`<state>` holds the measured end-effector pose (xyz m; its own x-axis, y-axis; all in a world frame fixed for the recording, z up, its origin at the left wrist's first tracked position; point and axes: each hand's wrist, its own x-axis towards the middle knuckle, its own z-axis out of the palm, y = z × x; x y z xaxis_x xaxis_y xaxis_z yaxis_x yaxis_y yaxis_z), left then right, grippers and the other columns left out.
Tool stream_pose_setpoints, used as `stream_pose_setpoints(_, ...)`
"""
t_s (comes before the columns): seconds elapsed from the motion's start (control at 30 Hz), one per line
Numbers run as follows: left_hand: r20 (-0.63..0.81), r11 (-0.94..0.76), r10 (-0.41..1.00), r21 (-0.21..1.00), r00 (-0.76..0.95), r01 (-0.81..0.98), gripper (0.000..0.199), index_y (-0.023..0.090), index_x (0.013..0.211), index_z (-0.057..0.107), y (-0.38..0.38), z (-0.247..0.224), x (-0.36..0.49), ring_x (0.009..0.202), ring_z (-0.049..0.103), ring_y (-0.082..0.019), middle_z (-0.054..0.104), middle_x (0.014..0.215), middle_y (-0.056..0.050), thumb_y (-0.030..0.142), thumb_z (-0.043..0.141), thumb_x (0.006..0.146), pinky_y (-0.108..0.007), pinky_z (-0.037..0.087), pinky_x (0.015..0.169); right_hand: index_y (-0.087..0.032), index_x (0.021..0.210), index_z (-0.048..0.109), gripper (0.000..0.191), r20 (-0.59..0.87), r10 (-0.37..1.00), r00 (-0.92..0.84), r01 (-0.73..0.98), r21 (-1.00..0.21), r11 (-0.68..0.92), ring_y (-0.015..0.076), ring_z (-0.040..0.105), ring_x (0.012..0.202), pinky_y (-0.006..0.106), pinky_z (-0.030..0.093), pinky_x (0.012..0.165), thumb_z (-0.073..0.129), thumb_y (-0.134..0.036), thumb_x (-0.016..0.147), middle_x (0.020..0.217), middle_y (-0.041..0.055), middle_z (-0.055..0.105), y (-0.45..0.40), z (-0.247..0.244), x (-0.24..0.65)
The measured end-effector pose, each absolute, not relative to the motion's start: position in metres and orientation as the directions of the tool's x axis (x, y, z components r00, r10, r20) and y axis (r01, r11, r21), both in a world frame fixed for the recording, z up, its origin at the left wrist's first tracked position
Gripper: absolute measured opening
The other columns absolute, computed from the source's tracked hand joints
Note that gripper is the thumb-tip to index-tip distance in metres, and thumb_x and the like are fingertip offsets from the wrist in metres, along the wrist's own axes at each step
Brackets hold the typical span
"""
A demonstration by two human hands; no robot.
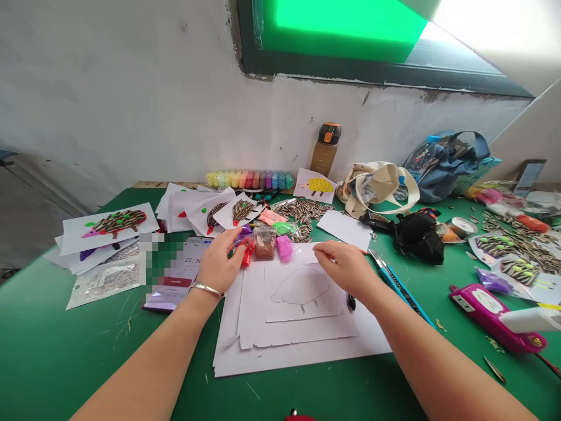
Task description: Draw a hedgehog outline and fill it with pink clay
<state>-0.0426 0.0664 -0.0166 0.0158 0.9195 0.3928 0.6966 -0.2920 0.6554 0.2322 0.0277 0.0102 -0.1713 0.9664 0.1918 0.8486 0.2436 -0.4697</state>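
My left hand (220, 261), with a silver bangle at the wrist, has its fingers on a red clay packet (248, 251). Beside that packet lie a brown clay packet (265, 244) and a pink one (284, 248). My right hand (338, 264) rests at the upper right of the white paper sheets (245, 358), its fingers curled together; whatever they hold, if anything, is hidden. Between my hands is a drawing (302, 287) of a rounded animal outline with short legs.
A phone (175, 280) lies left of the sheets, near decorated pictures (114, 225). Seeds (302, 211) are heaped behind the clay. To the right are a blue cutter (398, 286), a black pouch (421, 237) and a magenta glue gun (486, 313). A bottle (324, 151) stands behind.
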Motion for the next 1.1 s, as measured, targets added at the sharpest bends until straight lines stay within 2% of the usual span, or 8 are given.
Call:
stream_pose_setpoints(0.17,0.472,-0.35,0.881,0.595,0.038,0.723,0.034,0.019,0.108,0.069,0.065,-0.017,-0.041,0.116,0.057,-0.025,0.066,0.12,-0.007,0.03,0.052,0.082,-0.04,0.04,0.106,-0.024,0.073,0.065,0.023,0.13,0.973,-0.191,0.879,-0.418,0.229,0.0183,0.056,0.068,0.028,0.036,0.061,0.044,-0.023,0.082,0.071,0.0013,0.066,0.081,0.03,0.202)
stream_pose_setpoints(0.37,0.532,-0.354,0.846,0.596,-0.024,0.721,0.03,0.02,0.102,0.071,0.062,-0.01,-0.045,0.106,0.063,-0.021,0.071,0.11,-0.004,0.028,0.046,0.086,-0.034,0.046,0.1,-0.023,0.085,0.068,0.021,0.043,0.986,-0.161,0.921,-0.353,0.166,0.0233,0.061,0.079,0.03,0.039,0.063,0.049,-0.031,0.08,0.086,0.0072,0.07,0.147,0.023,0.149)
stream_pose_setpoints(0.57,0.526,-0.313,0.844,0.637,-0.101,0.704,0.026,0.023,0.095,0.072,0.064,-0.01,-0.047,0.097,0.067,-0.02,0.073,0.1,-0.001,0.026,0.048,0.085,-0.033,0.05,0.094,-0.025,0.103,0.063,0.034,0.035,0.987,-0.157,0.944,-0.287,0.16,0.0332,0.059,0.095,0.042,0.042,0.076,0.062,-0.034,0.069,0.103,0.0096,0.068,0.166,-0.001,0.128)
stream_pose_setpoints(0.83,0.507,-0.363,0.86,0.689,-0.06,0.627,0.025,0.022,0.092,0.073,0.053,-0.005,-0.034,0.096,0.066,-0.021,0.073,0.099,-0.003,0.03,0.05,0.086,-0.033,0.05,0.093,-0.021,0.128,0.053,0.047,0.309,0.924,-0.225,0.903,-0.291,0.318,0.0287,0.052,0.106,0.04,0.038,0.089,0.046,-0.016,0.082,0.115,0.0129,0.059,0.15,0.024,0.133)
stream_pose_setpoints(0.9,0.396,-0.295,0.912,0.815,-0.107,0.498,0.027,0.02,0.097,0.072,0.049,0.0,-0.031,0.094,0.067,-0.023,0.073,0.099,-0.006,0.037,0.054,0.087,-0.035,0.053,0.087,-0.023,0.131,0.051,0.048,0.391,0.882,-0.263,0.879,-0.279,0.386,0.0275,0.05,0.11,0.04,0.035,0.095,0.045,-0.015,0.084,0.118,0.0113,0.056,0.131,0.034,0.138)
stream_pose_setpoints(0.97,0.158,-0.138,0.982,0.974,-0.102,0.179,0.04,0.018,0.107,0.068,0.046,0.007,-0.026,0.09,0.068,-0.024,0.072,0.099,-0.009,0.049,0.058,0.085,-0.037,0.056,0.08,-0.023,0.124,0.056,0.04,0.515,0.763,-0.391,0.78,-0.255,0.572,0.0271,0.051,0.107,0.04,0.038,0.091,0.046,-0.015,0.086,0.114,0.0113,0.058,0.107,0.037,0.144)
stream_pose_setpoints(1.03,-0.064,0.068,0.997,0.988,0.033,-0.138,0.052,0.019,0.117,0.062,0.042,0.011,-0.021,0.092,0.067,-0.024,0.07,0.103,-0.009,0.057,0.063,0.081,-0.039,0.056,0.078,-0.024,0.121,0.057,0.037,0.53,0.678,-0.509,0.682,-0.232,0.693,0.0259,0.051,0.107,0.04,0.04,0.091,0.047,-0.015,0.087,0.114,0.01,0.059,0.081,0.033,0.15)
stream_pose_setpoints(1.1,-0.163,0.198,0.972,0.955,0.167,-0.222,0.051,0.021,0.113,0.063,0.038,0.012,-0.016,0.097,0.066,-0.024,0.068,0.103,-0.008,0.056,0.069,0.077,-0.037,0.056,0.077,-0.023,0.128,0.051,0.043,0.534,0.65,-0.541,0.638,-0.243,0.731,0.0248,0.051,0.109,0.042,0.04,0.095,0.043,-0.01,0.089,0.116,0.01,0.06,0.058,0.023,0.156)
